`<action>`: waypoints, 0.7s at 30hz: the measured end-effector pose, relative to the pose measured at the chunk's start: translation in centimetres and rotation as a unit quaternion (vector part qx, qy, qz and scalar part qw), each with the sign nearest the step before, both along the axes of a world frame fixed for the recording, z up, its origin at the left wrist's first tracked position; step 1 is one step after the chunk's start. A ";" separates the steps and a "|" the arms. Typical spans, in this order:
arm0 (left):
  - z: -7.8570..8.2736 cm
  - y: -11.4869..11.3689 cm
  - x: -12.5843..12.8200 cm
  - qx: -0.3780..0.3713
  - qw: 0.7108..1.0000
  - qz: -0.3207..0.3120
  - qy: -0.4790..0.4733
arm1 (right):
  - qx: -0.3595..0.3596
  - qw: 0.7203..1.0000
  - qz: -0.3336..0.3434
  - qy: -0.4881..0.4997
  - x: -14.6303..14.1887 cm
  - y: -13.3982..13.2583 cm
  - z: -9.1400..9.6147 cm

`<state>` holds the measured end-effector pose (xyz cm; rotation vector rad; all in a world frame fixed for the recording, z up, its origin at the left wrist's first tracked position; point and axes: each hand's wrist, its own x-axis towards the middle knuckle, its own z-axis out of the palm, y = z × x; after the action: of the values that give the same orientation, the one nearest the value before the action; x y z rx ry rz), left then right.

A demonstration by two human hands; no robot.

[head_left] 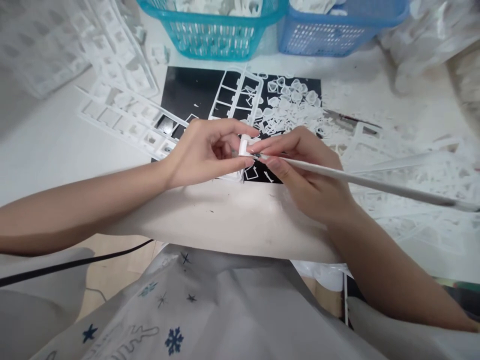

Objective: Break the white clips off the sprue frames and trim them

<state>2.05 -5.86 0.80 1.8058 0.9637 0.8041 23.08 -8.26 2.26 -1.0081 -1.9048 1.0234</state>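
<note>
A small white plastic part (pixel 243 145) is pinched between the thumb and fingers of my left hand (pixel 204 150). My right hand (pixel 311 165) grips a long, slim, white-handled tool (pixel 352 179) like a pen, its dark narrow tip pointing at the part. Some fingertips of that hand rest at the part's right side. I cannot make out the exact kind of tool. Under both hands lies a black mat (pixel 187 90). A white plastic frame with square openings (pixel 236 95) lies on it, partly hidden by my left hand.
Loose white scraps (pixel 292 102) are heaped on the mat's right side. A teal basket (pixel 217 37) and a blue basket (pixel 322 37) stand behind, holding white pieces. More white frames (pixel 123 120) lie left, others (pixel 423 175) right. A thin pointed tool (pixel 352 118) lies right of the mat.
</note>
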 end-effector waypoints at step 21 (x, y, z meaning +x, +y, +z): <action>1.2 0.4 0.0 -0.131 0.991 0.003 -0.005 | -0.028 1.000 -0.001 0.000 -0.2 0.8 0.1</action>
<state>2.10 -5.47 2.01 1.5710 1.0184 0.6555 22.85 -7.43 2.41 -1.0417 -1.8846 1.0812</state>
